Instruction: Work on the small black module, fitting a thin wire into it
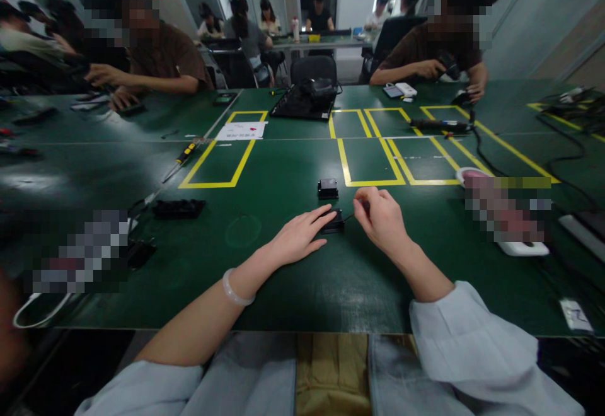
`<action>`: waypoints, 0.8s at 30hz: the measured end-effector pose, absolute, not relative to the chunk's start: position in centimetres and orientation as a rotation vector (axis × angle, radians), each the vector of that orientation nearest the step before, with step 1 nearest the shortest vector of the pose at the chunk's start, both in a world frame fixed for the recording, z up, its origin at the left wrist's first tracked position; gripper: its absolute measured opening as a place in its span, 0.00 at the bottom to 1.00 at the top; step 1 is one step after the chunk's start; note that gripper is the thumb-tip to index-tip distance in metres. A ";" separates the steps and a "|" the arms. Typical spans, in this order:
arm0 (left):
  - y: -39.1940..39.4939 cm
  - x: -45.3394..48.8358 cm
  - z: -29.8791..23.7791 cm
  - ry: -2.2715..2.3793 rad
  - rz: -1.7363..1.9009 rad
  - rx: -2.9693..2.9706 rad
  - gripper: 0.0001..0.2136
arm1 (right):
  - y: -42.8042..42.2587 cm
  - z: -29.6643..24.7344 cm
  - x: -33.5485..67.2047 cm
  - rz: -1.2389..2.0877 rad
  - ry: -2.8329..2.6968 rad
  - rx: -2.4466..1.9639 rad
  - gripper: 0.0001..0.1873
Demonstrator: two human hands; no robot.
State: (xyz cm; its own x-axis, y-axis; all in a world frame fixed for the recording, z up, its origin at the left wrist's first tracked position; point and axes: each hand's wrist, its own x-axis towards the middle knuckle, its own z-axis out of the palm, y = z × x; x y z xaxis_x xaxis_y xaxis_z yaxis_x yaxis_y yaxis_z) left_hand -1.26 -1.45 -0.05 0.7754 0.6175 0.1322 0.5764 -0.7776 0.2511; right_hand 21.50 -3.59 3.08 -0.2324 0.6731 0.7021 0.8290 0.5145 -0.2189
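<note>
I saw the left hand (pixel 300 234) spread over a small black part (pixel 338 222) on the green table (pixel 293 299), the right hand (pixel 382 215) curled just beside it.

"What does the left hand (pixel 299 234) cover?"
"Part of a black block (pixel 337 222); the fingers hide its left side."
"And the right hand (pixel 382 215)?"
"Its curled fingers conceal where the thin dark piece (pixel 349 217) ends, so its kind is unclear."
"The paper sheet (pixel 241 131)?"
"Its print is too small to read."
"The cable bundle (pixel 579 106)?"
"The right edge cuts it off."
</note>
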 end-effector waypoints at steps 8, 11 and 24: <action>-1.4 -1.3 -0.4 0.935 0.338 2.773 0.31 | -3.7 3.4 21.5 -0.202 -1.999 -1.211 0.05; -1.3 -1.4 -0.5 0.923 0.345 2.776 0.31 | -3.7 3.4 21.6 -0.218 -2.031 -1.186 0.06; -1.4 -1.3 -0.2 0.931 0.335 2.766 0.31 | -3.7 3.5 21.4 -0.186 -1.969 -1.236 0.06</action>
State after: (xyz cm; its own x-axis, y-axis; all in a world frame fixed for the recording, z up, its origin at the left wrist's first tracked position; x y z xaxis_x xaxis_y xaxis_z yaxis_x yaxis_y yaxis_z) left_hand -1.35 -1.39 -0.21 0.7752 0.6140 0.1484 0.5677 -0.7803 0.2625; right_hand 21.38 -3.74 3.47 -0.2151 0.6985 0.6826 0.8141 0.5143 -0.2697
